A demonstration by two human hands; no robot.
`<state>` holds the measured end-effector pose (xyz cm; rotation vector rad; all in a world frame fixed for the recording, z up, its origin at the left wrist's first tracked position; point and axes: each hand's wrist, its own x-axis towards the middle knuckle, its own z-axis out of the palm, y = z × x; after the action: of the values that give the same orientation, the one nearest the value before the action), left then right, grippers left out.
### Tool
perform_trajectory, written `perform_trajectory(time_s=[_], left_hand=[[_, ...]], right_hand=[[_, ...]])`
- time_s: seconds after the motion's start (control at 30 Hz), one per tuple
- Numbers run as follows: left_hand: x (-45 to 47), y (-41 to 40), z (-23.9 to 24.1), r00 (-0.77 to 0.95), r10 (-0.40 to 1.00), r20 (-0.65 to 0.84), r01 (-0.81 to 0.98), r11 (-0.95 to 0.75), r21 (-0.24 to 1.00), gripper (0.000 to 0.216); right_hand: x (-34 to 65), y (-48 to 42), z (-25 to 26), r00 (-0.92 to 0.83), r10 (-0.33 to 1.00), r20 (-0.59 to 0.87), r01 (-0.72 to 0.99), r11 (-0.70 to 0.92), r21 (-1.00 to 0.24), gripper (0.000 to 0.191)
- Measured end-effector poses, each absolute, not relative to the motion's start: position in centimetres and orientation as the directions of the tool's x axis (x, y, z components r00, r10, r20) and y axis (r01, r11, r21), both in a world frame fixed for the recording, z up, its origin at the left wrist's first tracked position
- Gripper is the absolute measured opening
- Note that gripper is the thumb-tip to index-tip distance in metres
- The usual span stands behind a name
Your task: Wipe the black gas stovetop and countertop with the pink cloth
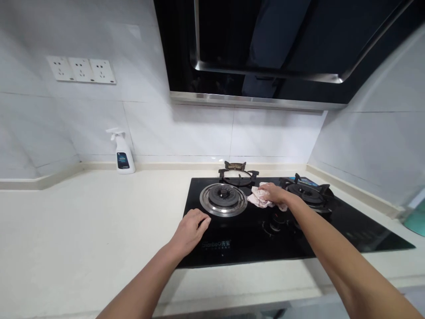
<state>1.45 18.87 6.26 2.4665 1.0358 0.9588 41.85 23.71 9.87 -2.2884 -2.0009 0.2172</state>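
Clutching a cloth [260,199], the right hand [274,193] meets a hob [249,243] lettered "先宝"; the left hand [192,228] curls closed.

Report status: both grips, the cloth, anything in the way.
Right grip on the cloth, cloth on the cooktop. Left grip curled near left burner, nothing visible in it. Possibly in the way: knob on near side, grate at right.

The left hand [191,229] curls loosely; the right hand [275,193] is palm-down, arm [332,243] outstretched.
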Motion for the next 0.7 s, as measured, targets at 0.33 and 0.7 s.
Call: perform_trajectory(time_s=[0.33, 0.7], left_hand=[[1.4, 18.9, 6.5, 0.537, 0.695, 0.479, 0.505, -0.719, 0.477, 0.028], [1.3, 18.8, 6.4, 0.560, 0.679, 0.475, 0.498, -0.734, 0.462, 0.026]], right_hand=[[44.6, 21.1, 9.5, 0.191, 0.981, -0.040, 0.963, -0.195, -0.186, 0.044], [44.3, 14.5, 10.9, -0.184, 0.972, -0.144, 0.960, 0.147, -0.238, 0.040]])
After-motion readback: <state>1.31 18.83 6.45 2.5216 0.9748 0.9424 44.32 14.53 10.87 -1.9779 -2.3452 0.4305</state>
